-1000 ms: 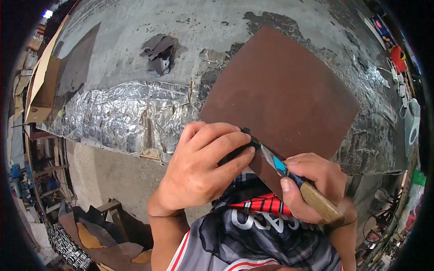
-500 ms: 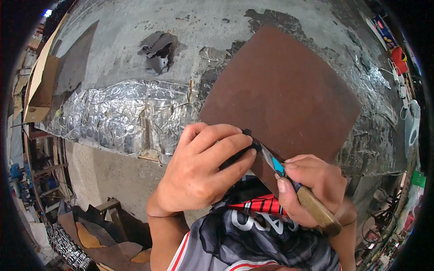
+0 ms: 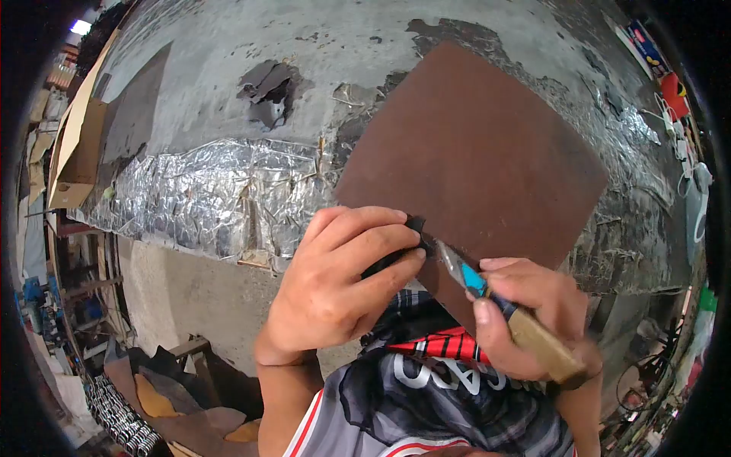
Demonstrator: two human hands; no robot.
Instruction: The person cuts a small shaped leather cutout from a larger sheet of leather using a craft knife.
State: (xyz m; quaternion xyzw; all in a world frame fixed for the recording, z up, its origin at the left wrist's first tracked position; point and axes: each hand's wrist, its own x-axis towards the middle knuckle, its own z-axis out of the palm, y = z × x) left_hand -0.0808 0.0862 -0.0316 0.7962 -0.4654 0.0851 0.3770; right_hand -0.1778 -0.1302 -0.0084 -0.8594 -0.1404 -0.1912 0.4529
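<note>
My left hand (image 3: 339, 278) has its fingers closed on a small black piece of material (image 3: 415, 238), pressed at the near left edge of a brown sheet or board (image 3: 476, 152). Most of the black piece is hidden under the fingers. My right hand (image 3: 533, 312) grips a knife (image 3: 533, 335) with a wooden handle and a turquoise wrap near the blade. The blade points up and left, its tip over the brown board just right of the black piece. The board's near corner reaches between my hands toward my shirt.
A torn dark scrap (image 3: 268, 91) lies on the grey worktable (image 3: 205, 91). Shiny tape (image 3: 221, 190) covers the table's near edge. A cardboard box (image 3: 80, 156) stands at the left. Leather pieces (image 3: 183, 404) are heaped at the lower left. A red object (image 3: 673, 95) is at the right.
The end of the knife handle has swung slightly right and up, and the blade sits a little apart from the black piece. My left hand is nearly still; the view has shifted slightly.
</note>
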